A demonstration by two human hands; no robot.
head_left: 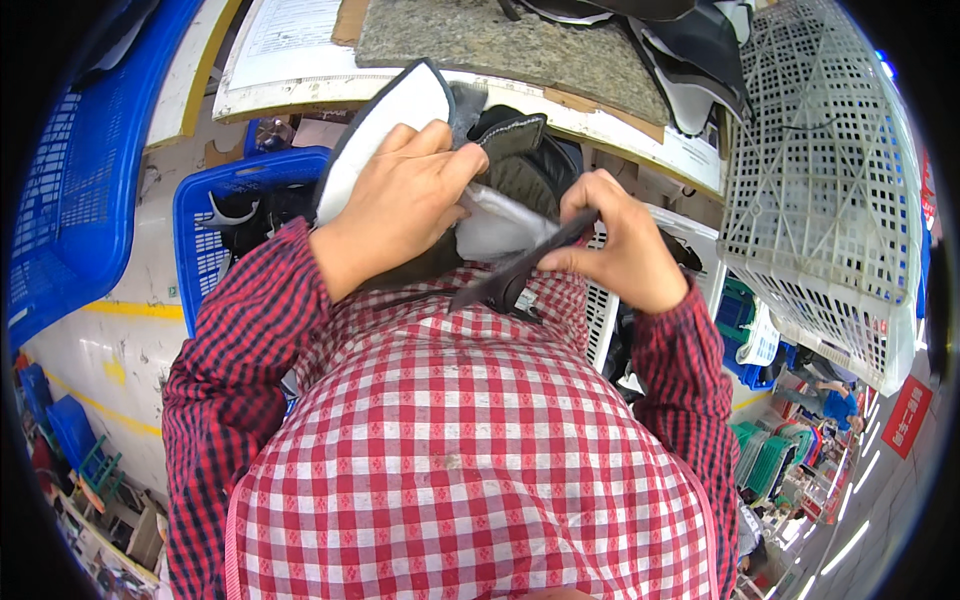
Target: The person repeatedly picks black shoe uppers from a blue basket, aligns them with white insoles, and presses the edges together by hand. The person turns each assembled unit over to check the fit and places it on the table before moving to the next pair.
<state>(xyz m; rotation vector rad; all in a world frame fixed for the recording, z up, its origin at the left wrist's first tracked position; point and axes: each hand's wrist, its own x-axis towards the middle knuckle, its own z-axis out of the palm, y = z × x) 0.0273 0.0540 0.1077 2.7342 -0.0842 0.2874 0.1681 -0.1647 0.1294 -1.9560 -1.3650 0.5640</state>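
Two hands hold one black shoe upper with white foam lining (490,225) close to the chest, below the bench (620,125) edge. Left hand (395,205) grip is clamped over the lined panel — right hand (615,245) grip pinches a black strap (515,270).

Below the workbench (600,125), the left hand (395,205) covers the middle of the black-and-white shoe upper (400,105). The right hand (620,250) hides the strap's (520,265) far end. Basket contents indistinct.
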